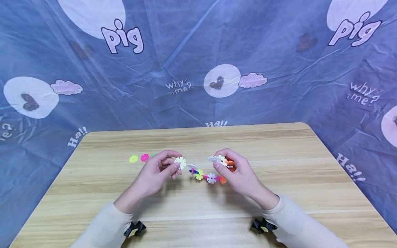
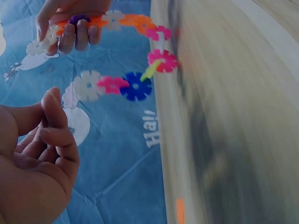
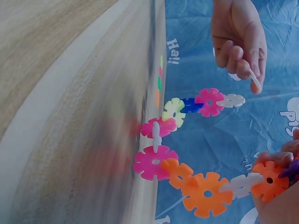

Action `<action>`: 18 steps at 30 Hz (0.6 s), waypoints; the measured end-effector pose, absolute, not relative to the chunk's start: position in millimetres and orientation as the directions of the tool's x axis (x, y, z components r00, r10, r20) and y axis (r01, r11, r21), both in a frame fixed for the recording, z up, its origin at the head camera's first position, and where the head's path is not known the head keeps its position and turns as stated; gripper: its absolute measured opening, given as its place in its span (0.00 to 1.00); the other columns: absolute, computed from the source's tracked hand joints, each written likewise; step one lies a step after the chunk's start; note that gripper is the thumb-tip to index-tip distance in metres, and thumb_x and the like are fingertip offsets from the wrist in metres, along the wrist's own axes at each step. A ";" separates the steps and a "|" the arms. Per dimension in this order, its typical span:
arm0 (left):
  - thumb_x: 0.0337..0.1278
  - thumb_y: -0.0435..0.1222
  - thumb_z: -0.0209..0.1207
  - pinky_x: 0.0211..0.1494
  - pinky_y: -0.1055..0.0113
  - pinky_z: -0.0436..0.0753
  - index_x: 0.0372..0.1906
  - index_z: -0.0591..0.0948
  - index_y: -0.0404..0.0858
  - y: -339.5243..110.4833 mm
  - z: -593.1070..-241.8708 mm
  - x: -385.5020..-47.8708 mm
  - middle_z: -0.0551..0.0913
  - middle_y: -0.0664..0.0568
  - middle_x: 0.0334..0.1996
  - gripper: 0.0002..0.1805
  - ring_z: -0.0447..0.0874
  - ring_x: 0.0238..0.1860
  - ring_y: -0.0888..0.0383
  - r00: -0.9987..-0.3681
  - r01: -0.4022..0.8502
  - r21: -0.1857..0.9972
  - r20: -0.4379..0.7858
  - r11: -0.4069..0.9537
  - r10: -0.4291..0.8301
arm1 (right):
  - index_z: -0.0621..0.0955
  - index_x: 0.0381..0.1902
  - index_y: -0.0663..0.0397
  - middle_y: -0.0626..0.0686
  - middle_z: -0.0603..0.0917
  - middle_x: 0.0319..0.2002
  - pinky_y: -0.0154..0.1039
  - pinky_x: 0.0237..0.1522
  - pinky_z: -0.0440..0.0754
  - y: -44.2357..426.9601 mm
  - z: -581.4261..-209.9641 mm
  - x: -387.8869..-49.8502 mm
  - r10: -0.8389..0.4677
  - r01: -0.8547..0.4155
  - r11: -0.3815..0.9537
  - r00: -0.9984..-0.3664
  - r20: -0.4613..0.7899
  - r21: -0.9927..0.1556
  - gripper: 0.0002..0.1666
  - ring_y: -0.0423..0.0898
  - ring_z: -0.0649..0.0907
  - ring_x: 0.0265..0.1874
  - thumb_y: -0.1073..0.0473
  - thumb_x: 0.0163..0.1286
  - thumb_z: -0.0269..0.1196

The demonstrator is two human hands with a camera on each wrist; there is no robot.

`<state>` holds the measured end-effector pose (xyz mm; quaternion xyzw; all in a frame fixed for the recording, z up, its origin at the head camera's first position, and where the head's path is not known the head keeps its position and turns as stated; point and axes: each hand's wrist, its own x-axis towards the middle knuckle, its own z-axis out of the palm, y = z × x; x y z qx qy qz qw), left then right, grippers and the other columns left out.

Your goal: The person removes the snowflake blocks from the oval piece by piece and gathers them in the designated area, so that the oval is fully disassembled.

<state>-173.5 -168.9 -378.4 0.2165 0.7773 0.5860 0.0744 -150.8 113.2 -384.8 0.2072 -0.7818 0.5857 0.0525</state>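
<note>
My left hand (image 1: 155, 175) pinches a loose white snowflake disc (image 1: 180, 161) between thumb and fingers; the right wrist view shows this disc (image 3: 255, 80) edge-on. Across from it, my right hand (image 1: 242, 175) grips one end of a chain of slotted snowflake discs (image 1: 212, 181). The chain hangs in a curve above the table, with white, orange, pink, yellow-green, blue and purple pieces linked slot to slot. Its free end is a white disc (image 2: 86, 86) beside a pink one, facing my left hand but apart from it. My right fingers partly cover the held end.
On the wooden table (image 1: 198, 213), a yellow-green disc (image 1: 133, 158) and a pink disc (image 1: 144, 157) lie flat at the back left. A green disc (image 1: 153, 155) is mostly hidden behind my left hand. A blue printed cloth (image 1: 186, 103) hangs around the table.
</note>
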 end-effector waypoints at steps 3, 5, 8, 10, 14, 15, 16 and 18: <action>0.69 0.30 0.58 0.37 0.61 0.85 0.60 0.76 0.38 -174.1 -379.6 -174.6 0.85 0.47 0.31 0.17 0.83 0.32 0.42 -0.906 0.246 0.932 0.123 0.267 0.405 | 0.81 0.48 0.52 0.54 0.80 0.34 0.38 0.20 0.80 113.5 -384.1 -151.2 -0.262 -0.382 0.231 -0.910 0.321 -0.895 0.08 0.50 0.79 0.22 0.62 0.72 0.63; 0.69 0.31 0.59 0.35 0.61 0.83 0.60 0.77 0.40 -178.2 -380.6 -176.8 0.85 0.46 0.31 0.17 0.82 0.32 0.41 -0.911 0.246 0.924 0.118 0.293 0.394 | 0.81 0.48 0.52 0.54 0.80 0.34 0.38 0.20 0.80 112.9 -384.1 -151.8 -0.260 -0.381 0.232 -0.911 0.320 -0.895 0.08 0.50 0.79 0.22 0.62 0.72 0.63; 0.70 0.32 0.58 0.32 0.64 0.81 0.59 0.77 0.40 -185.1 -382.4 -180.2 0.85 0.43 0.32 0.16 0.82 0.32 0.42 -0.914 0.257 0.912 0.122 0.319 0.387 | 0.81 0.47 0.52 0.54 0.80 0.34 0.38 0.20 0.80 111.9 -383.9 -152.7 -0.258 -0.384 0.236 -0.910 0.323 -0.893 0.08 0.48 0.79 0.23 0.62 0.72 0.63; 0.70 0.32 0.58 0.32 0.66 0.80 0.59 0.78 0.40 -190.2 -383.6 -182.4 0.85 0.42 0.33 0.15 0.83 0.33 0.43 -0.914 0.268 0.905 0.130 0.331 0.385 | 0.81 0.47 0.52 0.54 0.80 0.34 0.38 0.20 0.80 111.3 -383.6 -153.2 -0.257 -0.383 0.238 -0.911 0.323 -0.892 0.08 0.49 0.79 0.23 0.62 0.72 0.63; 0.70 0.32 0.58 0.34 0.67 0.80 0.57 0.79 0.39 -201.0 -385.9 -185.9 0.86 0.44 0.33 0.14 0.83 0.33 0.43 -0.918 0.293 0.879 0.148 0.377 0.368 | 0.81 0.47 0.52 0.54 0.80 0.34 0.38 0.19 0.79 109.8 -383.4 -154.4 -0.256 -0.378 0.241 -0.913 0.317 -0.894 0.07 0.53 0.79 0.22 0.62 0.72 0.63; 0.70 0.32 0.58 0.33 0.67 0.79 0.57 0.79 0.39 -203.7 -386.4 -186.6 0.86 0.45 0.33 0.14 0.82 0.33 0.44 -0.921 0.294 0.870 0.149 0.395 0.359 | 0.81 0.47 0.51 0.54 0.80 0.34 0.38 0.19 0.79 109.6 -383.5 -154.8 -0.255 -0.376 0.242 -0.914 0.315 -0.895 0.07 0.52 0.79 0.22 0.62 0.72 0.63; 0.70 0.32 0.58 0.33 0.67 0.79 0.57 0.79 0.39 -206.2 -387.1 -187.2 0.86 0.45 0.33 0.14 0.82 0.32 0.45 -0.925 0.293 0.862 0.147 0.414 0.350 | 0.81 0.47 0.51 0.54 0.80 0.33 0.38 0.19 0.79 109.3 -383.6 -155.1 -0.254 -0.375 0.242 -0.914 0.315 -0.895 0.07 0.51 0.79 0.22 0.62 0.72 0.63; 0.70 0.32 0.58 0.32 0.67 0.78 0.57 0.80 0.39 -211.3 -388.7 -188.0 0.85 0.46 0.32 0.14 0.81 0.31 0.48 -0.932 0.287 0.845 0.138 0.451 0.335 | 0.80 0.47 0.52 0.54 0.80 0.33 0.40 0.19 0.80 108.7 -384.0 -155.8 -0.253 -0.372 0.238 -0.916 0.312 -0.897 0.07 0.48 0.79 0.22 0.62 0.72 0.63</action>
